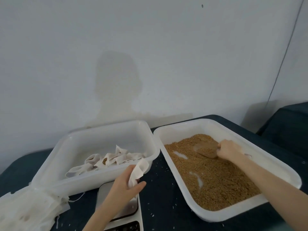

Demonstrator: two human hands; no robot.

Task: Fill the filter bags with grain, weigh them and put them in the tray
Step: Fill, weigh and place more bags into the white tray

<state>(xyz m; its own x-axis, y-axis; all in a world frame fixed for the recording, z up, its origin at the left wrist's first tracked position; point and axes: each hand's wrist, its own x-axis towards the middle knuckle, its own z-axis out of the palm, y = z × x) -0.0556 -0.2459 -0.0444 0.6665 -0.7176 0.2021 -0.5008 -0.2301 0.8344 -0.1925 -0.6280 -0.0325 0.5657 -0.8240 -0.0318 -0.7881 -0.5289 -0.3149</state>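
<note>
My left hand (125,184) holds an empty white filter bag (139,170) above the kitchen scale (131,208). My right hand (228,150) grips a clear scoop (205,150) that carries some grain and lies in the brown grain (216,177) of the right white tray (273,165). The left white tray (80,140) holds several filled filter bags (108,160). My left forearm covers part of the scale plate.
A stack of empty filter bags (28,209) lies at the front left on the dark blue tablecloth (166,197). Loose grains are scattered on the cloth between the trays. A pale wall stands right behind both trays. A dark cushion (290,124) sits at the far right.
</note>
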